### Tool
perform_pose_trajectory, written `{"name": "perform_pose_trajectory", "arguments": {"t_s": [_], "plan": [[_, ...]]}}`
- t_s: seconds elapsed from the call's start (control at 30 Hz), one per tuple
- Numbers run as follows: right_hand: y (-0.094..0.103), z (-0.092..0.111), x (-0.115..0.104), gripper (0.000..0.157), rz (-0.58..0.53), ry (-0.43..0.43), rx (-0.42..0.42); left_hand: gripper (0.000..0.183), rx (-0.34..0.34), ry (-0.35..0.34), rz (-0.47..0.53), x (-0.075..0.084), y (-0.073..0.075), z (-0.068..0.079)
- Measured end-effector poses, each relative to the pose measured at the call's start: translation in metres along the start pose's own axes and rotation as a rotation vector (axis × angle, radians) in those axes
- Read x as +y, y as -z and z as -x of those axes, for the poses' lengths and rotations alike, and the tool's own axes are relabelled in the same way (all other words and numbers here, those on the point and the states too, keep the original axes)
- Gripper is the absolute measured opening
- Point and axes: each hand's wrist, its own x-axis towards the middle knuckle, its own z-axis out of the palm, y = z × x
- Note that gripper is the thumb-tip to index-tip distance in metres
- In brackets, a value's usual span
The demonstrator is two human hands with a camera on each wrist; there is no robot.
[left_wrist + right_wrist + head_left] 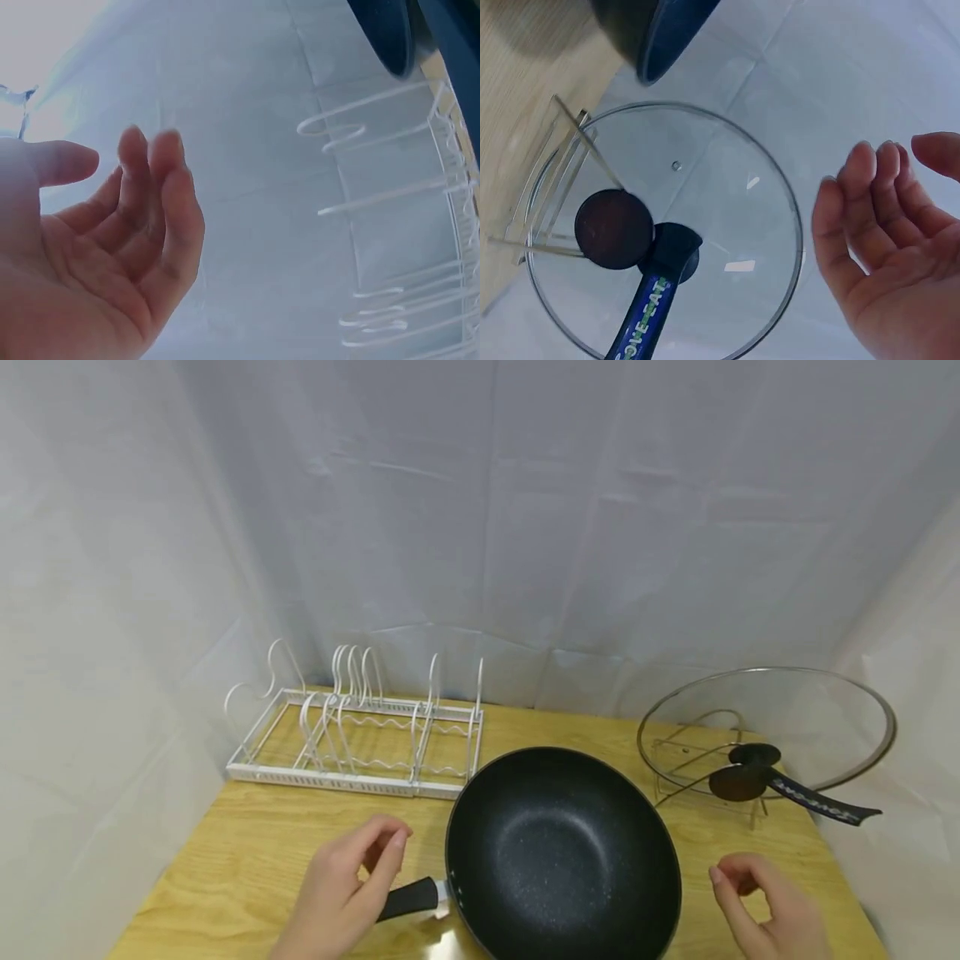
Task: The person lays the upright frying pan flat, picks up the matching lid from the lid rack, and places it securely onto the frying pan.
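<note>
"Black is the pan (562,852) at the near middle of the wooden table (247,852). How is it flanked?"

"By two raised hands. On its left, part of the pan's handle (408,900) is hidden by the left hand (341,881) in the head view."

"Is anything gripped there?"

"The hand is seen empty: the fingers are loosely curved, and in the left wrist view a narrow gap is left between thumb and fingertips."

"And on the right?"

"The right hand (776,906) is held just beside the pan, likewise curved and empty, thumb and fingertips slightly parted."

"What is set farther off?"

"At the right, a glass lid (795,735) is propped on edge in a wire stand (592,147); its black grip (813,797), marked with pale lettering, is pointed near and right. At the far left, a white rack (322,778) with upright loops is placed."

"And behind?"

"The far side is closed off by a creased grey curtain (525,527)."
</note>
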Motion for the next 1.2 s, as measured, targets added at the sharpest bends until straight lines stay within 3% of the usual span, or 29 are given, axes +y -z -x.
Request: {"name": "perform_pose_trajectory", "arguments": {"t_s": [0.1,0.2,0.33,0.43,0.6,0.73,1.07,1.2], "plan": [[-0.002,-0.006,0.012,0.023,-0.023,0.155,0.065,0.016,0.089,-0.125,-0.157,-0.004,-0.006,-0.005],[-0.005,-0.016,0.031,0.008,-0.050,0.333,0.121,0.005,0.143,-0.221,-0.278,-0.007,-0.015,-0.011],[-0.009,-0.034,0.052,0.040,-0.071,0.525,0.227,0.015,0.190,-0.305,-0.361,-0.005,-0.031,-0.022],[-0.010,-0.046,0.060,0.044,-0.067,0.599,0.351,0.018,0.216,-0.343,-0.386,0.000,-0.045,-0.030],[-0.008,-0.063,0.072,0.043,-0.084,0.668,0.542,0.018,0.180,-0.348,-0.381,0.014,-0.066,-0.039],[-0.007,-0.072,0.092,0.041,-0.080,0.699,0.622,0.017,0.134,-0.375,-0.411,0.028,-0.081,-0.047],[-0.014,-0.085,0.141,0.049,0.021,0.654,0.659,0.021,0.053,-0.479,-0.443,0.048,-0.116,-0.069],[-0.015,-0.088,0.152,0.057,0.033,0.637,0.630,0.026,-0.027,-0.485,-0.470,0.055,-0.130,-0.075]]}}
